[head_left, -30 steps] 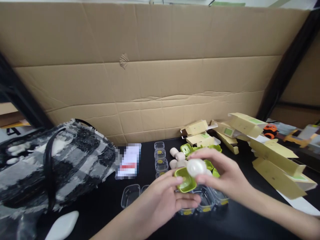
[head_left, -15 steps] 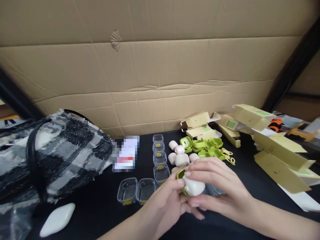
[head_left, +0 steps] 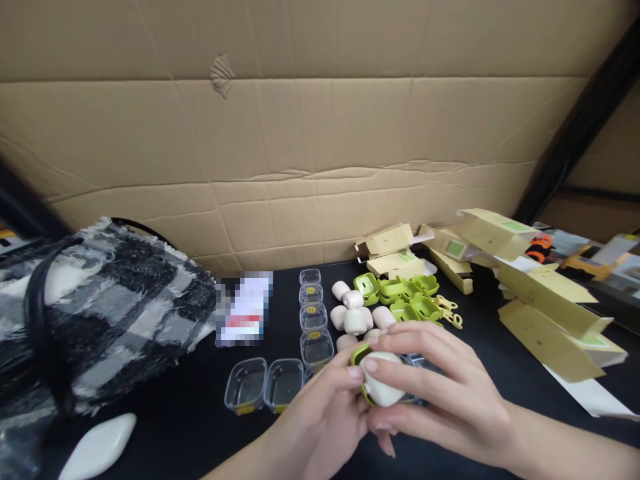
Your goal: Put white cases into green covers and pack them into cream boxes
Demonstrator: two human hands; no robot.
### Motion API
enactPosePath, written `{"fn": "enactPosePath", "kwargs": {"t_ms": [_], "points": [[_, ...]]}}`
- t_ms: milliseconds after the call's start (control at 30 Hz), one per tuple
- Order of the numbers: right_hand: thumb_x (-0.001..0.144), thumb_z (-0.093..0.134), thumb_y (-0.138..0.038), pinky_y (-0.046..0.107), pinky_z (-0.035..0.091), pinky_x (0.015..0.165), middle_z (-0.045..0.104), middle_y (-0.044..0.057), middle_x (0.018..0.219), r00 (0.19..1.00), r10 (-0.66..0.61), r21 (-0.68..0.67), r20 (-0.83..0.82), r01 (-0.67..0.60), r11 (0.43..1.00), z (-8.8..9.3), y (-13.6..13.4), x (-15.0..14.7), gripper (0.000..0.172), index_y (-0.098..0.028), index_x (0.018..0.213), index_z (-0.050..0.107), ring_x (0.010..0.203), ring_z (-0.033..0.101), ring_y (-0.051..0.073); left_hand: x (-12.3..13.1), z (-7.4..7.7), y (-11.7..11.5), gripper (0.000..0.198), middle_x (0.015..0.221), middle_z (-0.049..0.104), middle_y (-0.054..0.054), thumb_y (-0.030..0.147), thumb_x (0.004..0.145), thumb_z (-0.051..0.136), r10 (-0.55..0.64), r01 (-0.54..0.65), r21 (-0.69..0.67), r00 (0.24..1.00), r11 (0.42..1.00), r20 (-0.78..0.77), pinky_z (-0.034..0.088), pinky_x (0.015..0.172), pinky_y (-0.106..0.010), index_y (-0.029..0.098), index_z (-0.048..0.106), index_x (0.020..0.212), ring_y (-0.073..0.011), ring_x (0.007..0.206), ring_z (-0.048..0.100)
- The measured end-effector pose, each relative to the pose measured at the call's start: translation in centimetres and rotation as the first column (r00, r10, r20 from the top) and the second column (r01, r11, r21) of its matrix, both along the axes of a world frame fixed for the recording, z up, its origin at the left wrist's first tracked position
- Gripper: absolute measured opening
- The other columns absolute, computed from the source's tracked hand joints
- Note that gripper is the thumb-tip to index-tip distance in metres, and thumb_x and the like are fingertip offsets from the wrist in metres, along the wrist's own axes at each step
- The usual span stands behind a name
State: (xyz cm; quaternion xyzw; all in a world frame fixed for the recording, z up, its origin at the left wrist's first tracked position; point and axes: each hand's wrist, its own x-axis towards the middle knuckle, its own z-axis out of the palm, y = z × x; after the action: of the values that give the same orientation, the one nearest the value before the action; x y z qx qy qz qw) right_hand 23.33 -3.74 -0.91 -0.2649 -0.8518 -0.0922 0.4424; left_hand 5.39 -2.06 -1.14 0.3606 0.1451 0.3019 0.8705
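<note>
Two bare hands, meeting low in the view over a black tabletop [head_left: 200,427]. Left hand [head_left: 325,417]: grasping a green shell [head_left: 357,355], thumb at its rim, remaining fingers curled beneath. Right hand [head_left: 450,393]: closed about a white rounded piece [head_left: 386,381], fingers over the top, thumb below. The piece lies against the shell's open side; how deep it sits cannot be told, the fingers covering much of both.

One white lozenge-shaped object [head_left: 100,445], flat on the tabletop, near left, well apart from the hands.

Clear tubs, open: a front row, two plainly visible [head_left: 246,385], yellow labels on their near walls; more clear plastic partly hidden behind the hands. Four smaller clear tubs [head_left: 313,317] in a line running away from the row.

Pale rounded pieces [head_left: 355,321], several, clustered just beyond the hands. Green shells [head_left: 367,287], a group, beside and behind these; light yellow clasps [head_left: 450,313] at the group's right end.

One black, grey and white checked bag [head_left: 135,307], frayed cloth, black strap, at left; a pixelated patch [head_left: 245,310] adjoins it.

Yellowish cartons [head_left: 545,340], opened, heaped right and rear. Behind all, one brown cardboard panel [head_left: 320,127], creased.
</note>
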Motion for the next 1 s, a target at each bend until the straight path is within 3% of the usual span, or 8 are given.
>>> {"fn": "enactPosePath", "kwargs": {"t_ms": [200,367,533,733,1000], "points": [[0.091,0.060,-0.024,0.033,0.046,0.097,0.058,0.008,0.108,0.989,0.092,-0.175,-0.118,-0.112,0.978,0.1,-0.4,-0.2,0.027,-0.017,0.117,0.056,0.109,0.054,0.019,0.0,0.0,-0.2,0.040,0.085,0.058,-0.002,0.031,0.082,0.059,0.013,-0.013,-0.013,1.000,1.000,-0.022,0.043,0.058,-0.022,0.022,0.060,0.121,-0.0110,0.066,0.050],[0.089,0.061,-0.016,0.030,0.041,0.105,0.049,0.008,0.114,0.985,0.124,-0.279,-0.123,-0.155,0.948,-0.4,-0.6,-0.3,0.033,-0.020,0.120,0.053,0.121,0.045,0.019,0.2,0.7,-0.2,0.033,0.087,0.060,-0.003,0.027,0.079,0.059,0.026,-0.027,-0.023,0.998,0.999,-0.048,0.044,0.065,-0.025,0.018,0.066,0.110,-0.0129,0.070,0.052],[0.083,0.061,-0.006,0.025,0.044,0.099,0.045,0.006,0.112,0.985,0.116,-0.278,-0.124,-0.147,0.949,-0.3,-0.8,-0.7,0.036,-0.021,0.116,0.055,0.114,0.048,0.017,0.1,0.7,-0.3,0.022,0.079,0.057,-0.003,0.024,0.076,0.057,0.082,-0.079,0.034,0.989,0.996,-0.126,0.044,0.066,-0.027,0.014,0.067,0.093,-0.0135,0.068,0.050],[0.079,0.060,-0.003,0.030,0.050,0.091,0.046,0.006,0.103,0.990,0.100,-0.342,-0.102,-0.129,0.931,0.4,-1.2,-0.8,0.030,-0.020,0.104,0.057,0.103,0.054,0.018,0.2,0.2,-0.2,0.019,0.062,0.049,0.001,0.028,0.066,0.062,0.112,-0.095,0.085,0.968,0.992,-0.227,0.038,0.049,-0.021,0.012,0.060,0.076,-0.0103,0.054,0.042],[0.085,0.064,-0.014,0.032,0.054,0.084,0.051,0.007,0.102,0.995,0.064,-0.329,-0.078,-0.086,0.940,0.7,-1.1,-0.7,0.027,-0.021,0.110,0.058,0.099,0.057,0.019,-0.1,0.5,-0.6,0.024,0.063,0.049,0.001,0.035,0.076,0.059,0.084,-0.079,0.034,0.977,0.996,-0.198,0.044,0.051,-0.022,0.012,0.062,0.082,-0.0101,0.054,0.043]]}}
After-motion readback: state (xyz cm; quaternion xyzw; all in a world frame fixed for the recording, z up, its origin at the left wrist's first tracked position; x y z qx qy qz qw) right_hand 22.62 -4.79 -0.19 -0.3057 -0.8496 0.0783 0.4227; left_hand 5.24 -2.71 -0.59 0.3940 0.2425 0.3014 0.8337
